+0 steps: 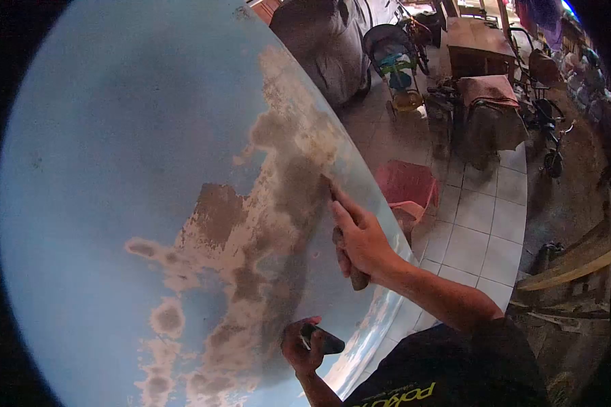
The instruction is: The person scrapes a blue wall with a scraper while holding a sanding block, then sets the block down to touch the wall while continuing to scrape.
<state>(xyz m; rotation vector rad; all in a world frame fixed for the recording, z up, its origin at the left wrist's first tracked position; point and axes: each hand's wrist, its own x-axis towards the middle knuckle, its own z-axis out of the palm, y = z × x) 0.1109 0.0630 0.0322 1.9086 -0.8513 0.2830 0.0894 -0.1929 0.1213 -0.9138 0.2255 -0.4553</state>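
Note:
A large, curved light-blue surface [102,217] fills the left and middle of the view, with irregular beige and grey-brown patches [278,197] running across it. My right hand [363,244] is closed around the handle [360,279] of a narrow scraper-like tool. The forefinger stretches along the tool, whose far tip [326,180] is at a grey patch and seems to touch it. Lower down, my left hand [301,347] grips a dark, flat-looking object [329,340], close to the surface; its exact kind is unclear.
Beyond the surface's right edge stand a red plastic chair [407,183], a stroller [394,61], a covered vehicle-like shape [319,47] and a wooden table [478,41]. White floor tiles [468,210] show below them. Long wooden pieces [577,268] lie at the far right.

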